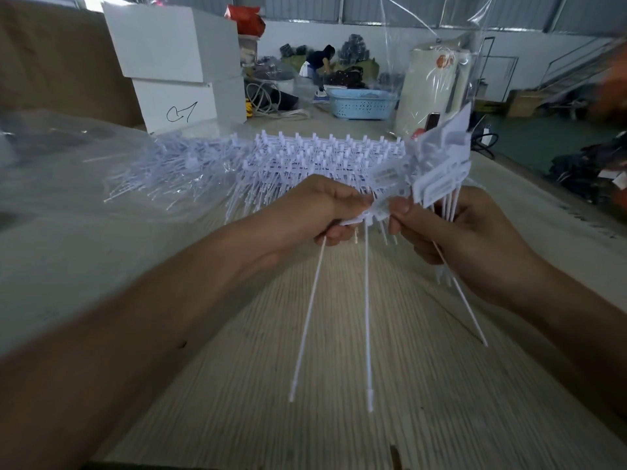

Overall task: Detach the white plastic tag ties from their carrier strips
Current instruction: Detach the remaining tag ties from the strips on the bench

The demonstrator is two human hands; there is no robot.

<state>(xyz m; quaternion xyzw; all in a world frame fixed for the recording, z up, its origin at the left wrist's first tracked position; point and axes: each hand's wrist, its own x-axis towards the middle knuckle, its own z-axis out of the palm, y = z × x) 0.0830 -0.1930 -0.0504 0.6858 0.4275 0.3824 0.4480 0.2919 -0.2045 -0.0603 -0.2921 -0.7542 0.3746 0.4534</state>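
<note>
Pale wood-grain table (305,334); stacked white boxes (176,62) left; blue basket (361,103) on grey floor (529,137); white wall (390,39) behind.

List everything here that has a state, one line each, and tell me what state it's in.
Left hand: curled, holding the carrier strip.
Right hand: curled, holding a bunch of ties.
Strip: held between both hands above the table, long ties still hanging from it.
Bunch of ties: tag ends fanned upward, in the right grip.
Pile of strips: lying on the table behind the hands.
White boxes: closed, stacked two high.
</note>
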